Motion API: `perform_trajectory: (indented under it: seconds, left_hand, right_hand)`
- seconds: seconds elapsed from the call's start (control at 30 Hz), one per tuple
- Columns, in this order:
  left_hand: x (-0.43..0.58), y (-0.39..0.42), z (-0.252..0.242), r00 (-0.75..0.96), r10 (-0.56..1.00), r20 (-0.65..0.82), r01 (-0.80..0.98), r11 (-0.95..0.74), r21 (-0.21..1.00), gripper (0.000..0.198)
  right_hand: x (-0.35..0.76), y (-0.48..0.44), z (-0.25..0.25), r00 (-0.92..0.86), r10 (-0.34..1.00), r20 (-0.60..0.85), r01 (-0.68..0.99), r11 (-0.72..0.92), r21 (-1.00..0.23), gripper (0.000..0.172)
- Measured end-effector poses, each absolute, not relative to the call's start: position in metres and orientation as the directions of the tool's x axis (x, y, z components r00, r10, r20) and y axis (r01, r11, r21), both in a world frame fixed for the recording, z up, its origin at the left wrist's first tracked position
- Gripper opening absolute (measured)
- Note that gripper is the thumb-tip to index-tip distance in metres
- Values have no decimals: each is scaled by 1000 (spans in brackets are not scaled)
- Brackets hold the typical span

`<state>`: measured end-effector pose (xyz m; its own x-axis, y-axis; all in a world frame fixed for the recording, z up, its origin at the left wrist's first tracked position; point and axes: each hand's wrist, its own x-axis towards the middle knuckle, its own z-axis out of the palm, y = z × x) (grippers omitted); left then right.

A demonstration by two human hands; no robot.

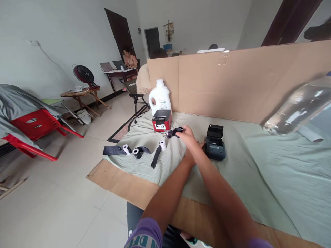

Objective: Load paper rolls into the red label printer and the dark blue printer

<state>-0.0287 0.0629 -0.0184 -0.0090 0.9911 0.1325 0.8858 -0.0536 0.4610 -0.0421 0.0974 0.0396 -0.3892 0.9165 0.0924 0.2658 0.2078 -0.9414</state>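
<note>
My right hand [187, 136] is closed on a crumpled dark strip [170, 133], held just in front of a red and black printer [161, 120]. Crossing beneath my right forearm, my left hand [192, 155] reaches toward the left side of a small dark printer [215, 146], whose lid stands up; its fingers are mostly hidden. Left of my hands, a white roll [162, 145] with a dark strip trailing from it lies on the green cloth. Farther left are two more rolls [127, 149] [136, 153], also with dark strips.
A white jug [159, 96] stands behind the red printer. Cardboard [207, 86] walls the back of the cloth-covered table [240, 172]. A large clear bottle [297, 106] lies at the right. Beyond are a red chair [33, 125], a fan [84, 74] and a seated person [130, 60].
</note>
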Motion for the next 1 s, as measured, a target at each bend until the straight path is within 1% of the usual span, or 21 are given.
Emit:
perform_trajectory:
  seconds: [0.07,0.1,0.17,0.23,0.27,0.33,0.4,0.43,0.47,0.53,0.6,0.67,0.73,0.83,0.9,1.0]
  left_hand:
    - [-29,66,-19,-3,995,103,880,-47,472,51]
    - [-29,67,-19,2,995,98,879,-48,475,52]
    - [-29,67,-19,6,994,109,877,-58,478,52]
    - [-29,66,-19,7,992,125,873,-67,484,52]
    - [-29,65,-20,2,991,136,871,-69,487,52]
    - [-28,63,-21,-12,987,162,868,-70,492,52]
    - [-27,63,-22,-23,985,172,869,-65,490,53]
    - [-27,63,-22,-25,986,168,873,-61,484,54]
    - [-26,63,-22,-19,987,161,878,-60,474,54]
    - [-26,63,-21,-10,989,151,893,-59,447,54]
    - [-26,62,-20,-7,987,162,902,-63,426,53]
    - [-26,61,-19,-11,982,190,904,-71,422,53]
    - [-27,59,-19,-16,976,217,899,-81,431,52]
    - [-27,58,-20,-19,973,230,893,-87,442,52]
    - [-27,58,-20,-19,975,222,893,-83,441,52]
    - [-27,60,-21,-25,977,214,895,-74,440,52]
  right_hand:
    - [-61,95,29,-330,933,140,344,257,-903,34]
    - [-66,92,25,-327,927,182,384,306,-871,36]
    - [-68,86,21,-372,884,284,454,440,-774,33]
    - [-63,80,21,-446,831,332,522,543,-658,26]
    - [-60,78,21,-483,817,315,564,566,-602,24]
    - [-56,74,21,-542,813,214,652,567,-504,21]
    - [-54,71,22,-571,813,113,711,559,-427,22]
    - [-54,70,22,-578,811,95,724,562,-399,24]
    - [-54,68,22,-580,808,105,727,572,-380,28]
    - [-55,65,23,-588,782,206,699,619,-358,37]
    - [-56,60,24,-629,695,348,611,719,-330,41]
    - [-59,53,24,-686,588,428,508,809,-296,38]
    - [-64,46,23,-744,519,420,436,854,-284,31]
    - [-70,39,22,-787,470,400,382,880,-283,27]
    - [-71,38,22,-795,452,405,364,889,-277,26]
    - [-68,41,23,-796,459,394,369,885,-284,24]
